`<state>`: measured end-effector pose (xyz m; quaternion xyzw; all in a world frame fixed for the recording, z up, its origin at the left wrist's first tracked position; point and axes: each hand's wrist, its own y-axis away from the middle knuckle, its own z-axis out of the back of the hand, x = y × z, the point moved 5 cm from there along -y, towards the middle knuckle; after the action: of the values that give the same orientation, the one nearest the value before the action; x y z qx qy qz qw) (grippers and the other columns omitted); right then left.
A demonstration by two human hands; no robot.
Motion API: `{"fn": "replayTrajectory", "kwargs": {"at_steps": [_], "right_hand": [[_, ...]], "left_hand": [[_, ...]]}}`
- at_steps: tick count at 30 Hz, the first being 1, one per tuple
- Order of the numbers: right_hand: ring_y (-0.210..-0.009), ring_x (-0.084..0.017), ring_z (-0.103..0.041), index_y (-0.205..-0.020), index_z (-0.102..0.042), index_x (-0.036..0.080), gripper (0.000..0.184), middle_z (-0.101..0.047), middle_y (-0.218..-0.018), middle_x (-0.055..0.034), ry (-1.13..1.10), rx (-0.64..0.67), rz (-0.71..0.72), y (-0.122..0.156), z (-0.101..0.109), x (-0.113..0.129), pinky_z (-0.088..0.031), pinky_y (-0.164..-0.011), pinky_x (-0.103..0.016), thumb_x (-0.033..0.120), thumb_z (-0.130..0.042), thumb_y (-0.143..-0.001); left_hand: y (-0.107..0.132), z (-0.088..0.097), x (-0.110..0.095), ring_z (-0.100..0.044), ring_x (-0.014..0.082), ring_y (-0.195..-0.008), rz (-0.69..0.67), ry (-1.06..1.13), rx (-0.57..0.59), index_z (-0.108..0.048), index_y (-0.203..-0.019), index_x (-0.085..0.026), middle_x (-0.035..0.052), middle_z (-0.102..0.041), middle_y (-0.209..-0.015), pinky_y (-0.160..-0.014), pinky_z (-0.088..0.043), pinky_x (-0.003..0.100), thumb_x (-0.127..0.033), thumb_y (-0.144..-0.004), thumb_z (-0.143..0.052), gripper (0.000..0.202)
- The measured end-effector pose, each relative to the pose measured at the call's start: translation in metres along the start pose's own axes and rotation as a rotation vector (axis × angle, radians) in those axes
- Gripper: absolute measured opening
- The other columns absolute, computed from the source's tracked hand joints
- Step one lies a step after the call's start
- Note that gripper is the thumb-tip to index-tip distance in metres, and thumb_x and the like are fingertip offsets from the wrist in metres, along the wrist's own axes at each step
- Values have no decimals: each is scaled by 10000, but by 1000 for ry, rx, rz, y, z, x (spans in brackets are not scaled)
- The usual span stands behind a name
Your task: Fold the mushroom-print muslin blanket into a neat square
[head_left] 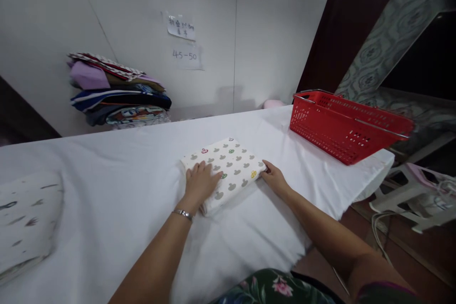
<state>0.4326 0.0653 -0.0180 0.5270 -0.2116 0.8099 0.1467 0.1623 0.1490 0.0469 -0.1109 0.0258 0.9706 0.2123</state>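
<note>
A white folded cloth (233,164) printed with grey, red, green and yellow mushroom-like shapes lies on the white-covered table (124,190). My left hand (200,183), with a silver bracelet at the wrist, rests flat on the cloth's near left part, fingers spread. At the right corner my right hand (276,179) pinches the cloth's edge between thumb and fingers. The underside of the fold is hidden.
Another folded patterned cloth (30,223) lies at the table's left. A red plastic basket (331,126) stands at the right end. Behind the table is a stack of folded fabrics (121,92). A white stool (409,199) and cables are on the right.
</note>
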Motion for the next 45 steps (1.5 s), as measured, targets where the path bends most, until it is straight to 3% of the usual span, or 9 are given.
{"fn": "replayTrajectory", "kwargs": {"at_steps": [4,7,15,25,31,36,39,42,45], "right_hand": [[-881,-203,-608,-1179,-582,216,480,-672,-1026,-18,104,11,45,-2,1,7,-487,-823,-358,244,-544,-701],[-878,-204,-613,-1154,-595,211,452,-676,-1022,-19,137,49,76,-2,0,15,-487,-811,-346,243,-523,-710],[-877,-206,-601,-1031,-620,235,332,-676,-975,-8,385,145,157,-4,2,33,-462,-777,-315,233,-483,-728],[-877,-222,-581,-1006,-599,212,285,-656,-964,-45,565,203,247,8,12,33,-443,-768,-331,254,-455,-764],[-893,-223,-594,-1050,-603,220,316,-659,-997,-41,470,308,183,4,16,29,-467,-795,-353,296,-476,-771],[-1127,-259,-536,-1299,-486,272,601,-497,-1345,-33,209,364,13,-5,19,54,-458,-910,-392,280,-570,-704],[-1284,-261,-390,-1341,-437,309,582,-372,-1443,1,206,355,100,-14,-1,87,-371,-1017,-428,326,-532,-767],[-1363,-234,-250,-1352,-434,289,555,-303,-1480,-12,312,458,267,-27,-46,114,-267,-1091,-418,453,-507,-826],[-1392,-248,-147,-1394,-380,205,648,-229,-1504,-84,482,575,395,-47,-93,122,-192,-1115,-432,541,-462,-847]], "left_hand": [[19,-4,-15,-209,284,-1372,-68,-17,-78,-425,-1344,-183,98,-293,-1481,-1107,-131,482,-566,-871,-330,617],[28,-13,-14,-200,255,-1380,-112,-16,-109,-373,-1380,-182,83,-302,-1479,-1120,-119,454,-538,-893,-297,608],[31,-16,-5,-207,252,-1379,-134,20,-147,-377,-1376,-202,74,-309,-1477,-1125,-132,455,-529,-901,-297,582],[35,-16,-3,-192,247,-1385,-133,46,-128,-380,-1379,-221,55,-303,-1481,-1129,-127,453,-540,-902,-281,583],[35,-18,-4,-180,254,-1387,-132,59,-128,-367,-1389,-222,56,-292,-1485,-1130,-126,464,-549,-899,-278,595],[34,-21,-4,-193,264,-1383,-137,65,-152,-376,-1384,-210,69,-304,-1479,-1128,-131,474,-540,-895,-304,594],[34,-21,-4,-197,268,-1380,-136,61,-163,-383,-1378,-200,76,-309,-1477,-1125,-133,477,-534,-894,-312,593],[34,-21,-4,-199,266,-1380,-133,65,-169,-379,-1380,-212,73,-315,-1474,-1125,-128,476,-547,-892,-306,597],[35,-21,-4,-189,261,-1384,-131,72,-163,-368,-1385,-230,66,-314,-1475,-1128,-123,473,-564,-887,-297,604]]}}
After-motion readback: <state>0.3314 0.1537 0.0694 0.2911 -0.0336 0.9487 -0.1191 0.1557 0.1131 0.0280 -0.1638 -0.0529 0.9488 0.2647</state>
